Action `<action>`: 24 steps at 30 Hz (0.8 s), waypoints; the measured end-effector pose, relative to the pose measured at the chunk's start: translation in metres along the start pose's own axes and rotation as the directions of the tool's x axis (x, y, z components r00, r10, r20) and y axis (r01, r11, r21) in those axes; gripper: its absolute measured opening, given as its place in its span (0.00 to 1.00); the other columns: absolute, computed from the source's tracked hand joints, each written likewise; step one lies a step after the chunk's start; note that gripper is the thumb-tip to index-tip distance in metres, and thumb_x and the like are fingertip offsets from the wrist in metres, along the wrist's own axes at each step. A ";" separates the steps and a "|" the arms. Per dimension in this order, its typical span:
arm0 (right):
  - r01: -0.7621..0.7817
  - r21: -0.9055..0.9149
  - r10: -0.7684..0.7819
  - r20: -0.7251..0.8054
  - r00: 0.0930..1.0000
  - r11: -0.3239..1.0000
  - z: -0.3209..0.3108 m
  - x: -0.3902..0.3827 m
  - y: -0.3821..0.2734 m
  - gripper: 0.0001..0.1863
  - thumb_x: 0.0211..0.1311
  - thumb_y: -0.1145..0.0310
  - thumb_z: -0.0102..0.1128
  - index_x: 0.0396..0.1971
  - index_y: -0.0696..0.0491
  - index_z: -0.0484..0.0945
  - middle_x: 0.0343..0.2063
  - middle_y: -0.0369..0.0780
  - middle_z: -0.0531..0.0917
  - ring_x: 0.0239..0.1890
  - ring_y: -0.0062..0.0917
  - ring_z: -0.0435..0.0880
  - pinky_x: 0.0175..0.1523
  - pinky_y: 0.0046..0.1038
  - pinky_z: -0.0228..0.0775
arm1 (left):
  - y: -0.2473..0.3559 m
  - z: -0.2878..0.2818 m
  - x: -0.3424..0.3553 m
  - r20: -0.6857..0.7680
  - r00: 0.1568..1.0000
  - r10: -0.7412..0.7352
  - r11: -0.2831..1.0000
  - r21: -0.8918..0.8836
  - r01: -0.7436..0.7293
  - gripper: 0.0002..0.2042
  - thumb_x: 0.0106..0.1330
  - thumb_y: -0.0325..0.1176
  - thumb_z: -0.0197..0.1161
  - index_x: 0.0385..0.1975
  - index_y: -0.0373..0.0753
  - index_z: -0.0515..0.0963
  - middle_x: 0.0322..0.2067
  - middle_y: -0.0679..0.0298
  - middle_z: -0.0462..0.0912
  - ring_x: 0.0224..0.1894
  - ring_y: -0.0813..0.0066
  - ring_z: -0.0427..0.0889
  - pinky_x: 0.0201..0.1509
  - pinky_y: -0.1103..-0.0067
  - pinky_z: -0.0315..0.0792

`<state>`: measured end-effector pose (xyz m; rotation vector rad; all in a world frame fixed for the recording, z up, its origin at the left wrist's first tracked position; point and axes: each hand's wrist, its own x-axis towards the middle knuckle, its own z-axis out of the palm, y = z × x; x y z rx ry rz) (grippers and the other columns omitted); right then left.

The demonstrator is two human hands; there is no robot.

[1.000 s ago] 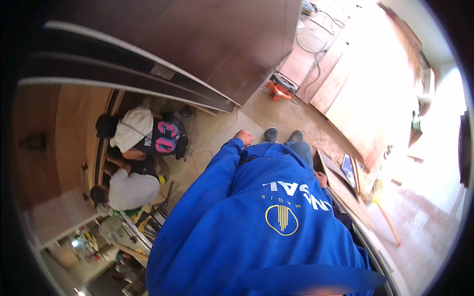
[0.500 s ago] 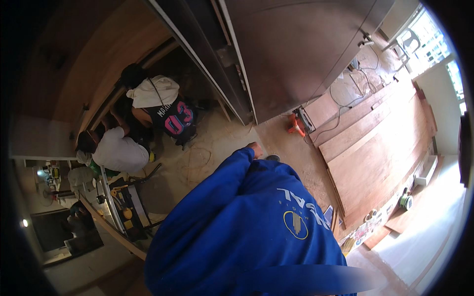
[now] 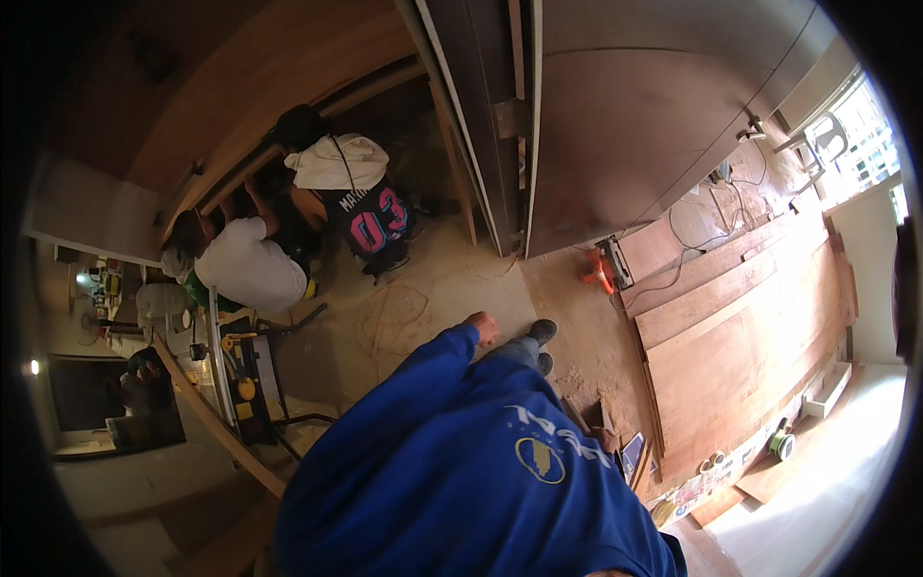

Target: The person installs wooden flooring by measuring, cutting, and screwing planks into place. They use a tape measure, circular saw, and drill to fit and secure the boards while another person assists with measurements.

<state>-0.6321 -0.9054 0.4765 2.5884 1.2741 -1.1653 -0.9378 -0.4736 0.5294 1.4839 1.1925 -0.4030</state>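
My left hand (image 3: 486, 327) is held in front of my body, at the end of a blue sleeve. Its fingers are curled in, and whatever they may hold is hidden. Past it show my grey shoes (image 3: 543, 333) on the floor. A small part of my right hand (image 3: 606, 439) shows beside my blue sweatshirt, close to some narrow strips on the floor side. Its fingers are mostly covered, so I cannot make out a grip.
Two people crouch at the left, one in a white shirt (image 3: 252, 265), one in a dark jersey (image 3: 370, 221). A yellow-and-black stand (image 3: 245, 370) is near them. Ahead are a large brown panel (image 3: 635, 135) and an orange power saw (image 3: 603, 268). Plywood sheets (image 3: 740, 337) lie right.
My view has shifted, so the room sits farther right in it. My left hand now shows more fully, and both shoes and part of my right hand have come into sight.
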 end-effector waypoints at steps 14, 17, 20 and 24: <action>0.559 0.762 0.200 -0.634 0.747 0.326 -0.250 0.072 -0.143 0.15 0.69 0.59 0.55 0.42 0.56 0.80 0.31 0.38 0.84 0.31 0.24 0.83 0.33 0.25 0.76 | -0.203 0.011 -0.077 -0.299 0.902 -0.311 0.950 -0.067 0.305 0.14 0.57 0.40 0.65 0.35 0.36 0.86 0.33 0.53 0.88 0.35 0.61 0.88 0.42 0.71 0.80; 0.792 0.232 -0.158 -0.912 0.379 0.564 -0.392 0.041 -0.260 0.20 0.73 0.59 0.48 0.50 0.60 0.79 0.43 0.40 0.82 0.48 0.29 0.80 0.56 0.32 0.71 | -0.247 0.005 -0.074 -0.370 0.902 -0.220 0.970 0.016 0.243 0.15 0.58 0.41 0.66 0.36 0.35 0.85 0.36 0.50 0.88 0.38 0.61 0.88 0.43 0.71 0.80; 0.763 -0.247 -0.430 -0.902 0.045 0.598 -0.508 -0.015 -0.399 0.23 0.76 0.60 0.40 0.54 0.61 0.77 0.51 0.44 0.81 0.56 0.32 0.77 0.64 0.34 0.66 | -0.286 -0.029 -0.082 -0.259 0.927 -0.271 0.943 0.123 0.310 0.15 0.58 0.42 0.67 0.35 0.34 0.85 0.36 0.49 0.87 0.37 0.62 0.87 0.41 0.70 0.80; 0.574 -0.654 -0.597 -0.734 -0.325 0.492 -0.594 -0.069 -0.593 0.25 0.72 0.54 0.47 0.55 0.58 0.75 0.52 0.51 0.77 0.57 0.40 0.75 0.62 0.43 0.67 | -0.326 -0.083 -0.130 -0.213 0.924 -0.319 0.903 -0.365 0.228 0.13 0.58 0.38 0.67 0.30 0.33 0.85 0.30 0.54 0.88 0.31 0.65 0.88 0.36 0.70 0.80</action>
